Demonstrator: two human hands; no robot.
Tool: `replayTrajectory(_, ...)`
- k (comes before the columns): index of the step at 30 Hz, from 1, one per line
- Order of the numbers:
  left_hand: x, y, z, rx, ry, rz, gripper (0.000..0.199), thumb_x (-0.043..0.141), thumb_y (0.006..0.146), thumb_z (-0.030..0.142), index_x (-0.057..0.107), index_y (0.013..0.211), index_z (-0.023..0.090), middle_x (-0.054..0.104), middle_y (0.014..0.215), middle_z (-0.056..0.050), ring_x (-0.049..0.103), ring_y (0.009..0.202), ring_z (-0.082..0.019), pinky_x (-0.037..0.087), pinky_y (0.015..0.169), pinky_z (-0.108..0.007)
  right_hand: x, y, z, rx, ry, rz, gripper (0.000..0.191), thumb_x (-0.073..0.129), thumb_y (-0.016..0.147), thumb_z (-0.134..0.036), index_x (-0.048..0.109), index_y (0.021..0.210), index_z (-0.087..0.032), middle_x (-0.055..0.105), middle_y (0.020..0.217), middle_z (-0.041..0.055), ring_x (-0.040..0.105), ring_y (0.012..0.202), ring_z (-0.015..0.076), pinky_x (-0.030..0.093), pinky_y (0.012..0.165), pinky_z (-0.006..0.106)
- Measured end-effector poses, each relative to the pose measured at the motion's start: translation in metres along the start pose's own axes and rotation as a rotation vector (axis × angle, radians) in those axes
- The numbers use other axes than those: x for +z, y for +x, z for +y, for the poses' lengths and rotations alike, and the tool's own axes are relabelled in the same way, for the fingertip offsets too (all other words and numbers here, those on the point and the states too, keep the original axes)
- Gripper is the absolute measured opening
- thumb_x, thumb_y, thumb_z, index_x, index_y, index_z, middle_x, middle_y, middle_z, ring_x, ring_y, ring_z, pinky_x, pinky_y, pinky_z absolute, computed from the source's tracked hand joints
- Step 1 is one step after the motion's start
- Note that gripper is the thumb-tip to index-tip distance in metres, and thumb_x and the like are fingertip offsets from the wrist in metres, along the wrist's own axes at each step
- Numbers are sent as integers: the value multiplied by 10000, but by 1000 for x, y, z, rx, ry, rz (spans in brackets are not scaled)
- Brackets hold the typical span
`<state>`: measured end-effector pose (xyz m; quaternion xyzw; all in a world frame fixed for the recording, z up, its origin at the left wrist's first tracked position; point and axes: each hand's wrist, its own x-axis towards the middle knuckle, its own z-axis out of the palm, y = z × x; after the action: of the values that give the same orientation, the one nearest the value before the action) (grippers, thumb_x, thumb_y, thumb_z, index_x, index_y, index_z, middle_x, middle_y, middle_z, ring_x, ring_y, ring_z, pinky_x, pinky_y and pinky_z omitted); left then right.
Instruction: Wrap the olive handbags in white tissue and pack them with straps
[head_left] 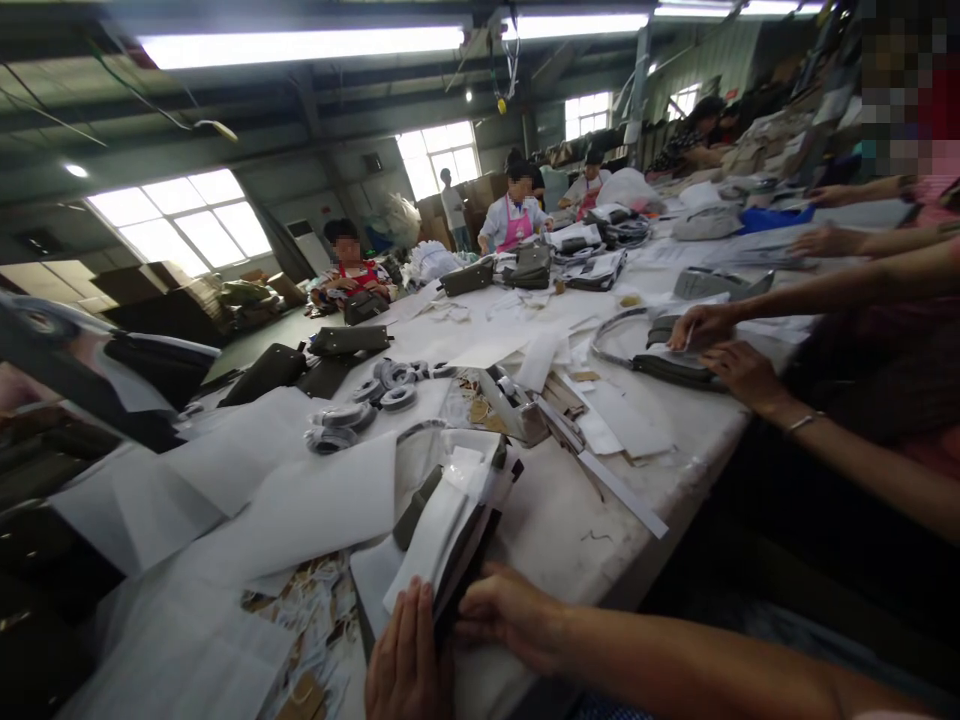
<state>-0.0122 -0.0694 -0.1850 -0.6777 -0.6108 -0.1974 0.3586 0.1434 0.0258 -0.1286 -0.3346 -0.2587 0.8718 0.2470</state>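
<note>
A dark olive handbag lies in front of me on the table, with a white paper strip along its top and a pale wrapped handle curving at its far end. My left hand rests flat on the strip's near end, fingers straight and side by side. At the bag's right side, my right hand has its fingers curled against the dark edge; the fingertips are partly hidden. Just beyond the bag stands a tape dispenser. Large white sheets spread out to the left of the bag.
Rolls of grey strap and loose tags lie on the table. More dark bags stand further back. At right, a co-worker's hands handle another bag. Several people work around the far side.
</note>
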Motion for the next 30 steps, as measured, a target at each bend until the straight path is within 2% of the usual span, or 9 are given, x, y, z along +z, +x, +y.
replayTrajectory(4, 1, 15, 0, -37, -10, -6, 640, 599, 924, 224, 353, 1511, 156, 616, 1377, -87, 627, 1186, -198, 370, 1113, -279, -25, -3, -18, -32, -357, -148, 477, 735, 605, -239, 690, 1073, -157, 735, 948, 57, 684, 821, 180, 525, 746, 283)
replayTrajectory(6, 1, 20, 0, -52, -36, 3, 621, 586, 928, 186, 363, 1508, 194, 607, 1389, -60, 635, 1179, -182, 360, 1127, -265, -52, -10, -38, -175, -665, -170, 449, 728, 712, -320, 701, 1135, -172, 746, 1006, 79, 693, 865, 208, 537, 781, 320)
replayTrajectory(7, 1, 21, -1, -57, -53, 13, 619, 584, 927, 172, 368, 1506, 211, 605, 1390, -48, 640, 1172, -178, 359, 1133, -263, -69, -14, -52, -316, -838, -152, 387, 681, 790, -346, 713, 1139, -183, 748, 1032, 86, 693, 911, 224, 536, 830, 345)
replayTrajectory(9, 1, 20, -1, -72, -85, 30, 626, 587, 920, 153, 373, 1503, 234, 600, 1392, -36, 649, 1160, -176, 364, 1142, -264, -108, -24, -86, -654, -1212, -2, 287, 570, 907, -326, 737, 1118, -228, 740, 1098, 85, 675, 1014, 247, 503, 942, 386)
replayTrajectory(12, 1, 19, -1, -96, -108, 32, 635, 605, 909, 143, 385, 1497, 237, 599, 1390, -36, 650, 1159, -178, 366, 1150, -259, -172, -32, -141, -899, -1578, 358, 313, 495, 937, -228, 726, 1147, -241, 711, 1190, 98, 651, 1106, 271, 481, 1005, 437)
replayTrajectory(15, 1, 19, 2, -78, -123, 42, 634, 609, 906, 130, 394, 1491, 244, 605, 1380, -28, 655, 1150, -178, 366, 1155, -268, -222, -28, -183, -957, -1825, 553, 331, 612, 871, -215, 710, 1186, -199, 656, 1295, 139, 565, 1238, 326, 412, 1079, 505)
replayTrajectory(17, 1, 19, 5, -78, -136, 44, 647, 605, 905, 113, 382, 1495, 257, 605, 1378, -23, 655, 1150, -182, 385, 1145, -282, -241, -20, -199, -919, -1913, 563, 348, 662, 842, -230, 715, 1182, -185, 662, 1285, 146, 555, 1243, 331, 404, 1077, 495)
replayTrajectory(22, 2, 17, 4, -76, -137, 10, 656, 583, 915, 118, 347, 1515, 238, 607, 1382, -49, 644, 1173, -194, 422, 1110, -278, -247, -6, -213, -868, -1926, 498, 198, 609, 892, -300, 784, 920, -211, 767, 990, 76, 671, 993, 239, 456, 953, 362)
replayTrajectory(30, 2, 15, 4, -89, -89, 14, 643, 588, 919, 140, 360, 1511, 243, 634, 1354, -55, 662, 1136, -195, 457, 1055, -284, -230, -21, -208, -868, -1848, 614, 284, 480, 948, -276, 758, 922, -220, 779, 1003, 66, 695, 990, 252, 320, 1085, 517)
